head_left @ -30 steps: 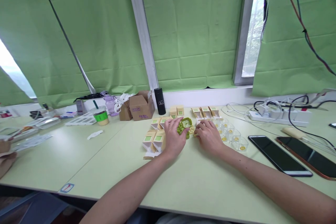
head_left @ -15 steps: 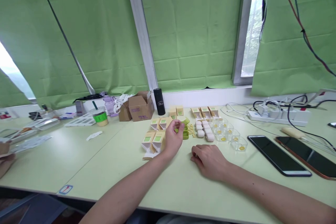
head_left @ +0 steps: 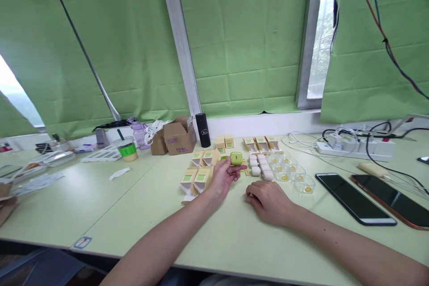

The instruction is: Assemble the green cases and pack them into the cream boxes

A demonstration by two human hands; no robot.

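Observation:
My left hand (head_left: pixel 223 178) holds up a small green case (head_left: pixel 236 157) with rounded corners, closed around its left side. Beneath the case, a finger points out to the right. My right hand (head_left: pixel 268 201) rests on the table, its fingers loosely curled with nothing seen in them. Just beyond it are two rows of pale pink rounded cases (head_left: pixel 266 172) and several clear plastic cups (head_left: pixel 305 184) with yellow centres. Left of my left hand stand small cream boxes (head_left: pixel 201 176) with green panels. Small yellow pieces (head_left: pixel 246 171) lie partly hidden behind the left hand.
More cream boxes (head_left: pixel 262 144) stand farther back. A cardboard box (head_left: pixel 180 137), a black bottle (head_left: pixel 203 130) and a drink cup (head_left: pixel 127 149) are to the left. Two phones (head_left: pixel 355 199) and a power strip (head_left: pixel 355 149) with cables lie on the right.
My left hand has turned over and lifted the green case, which now faces me more fully. The right hand is almost still.

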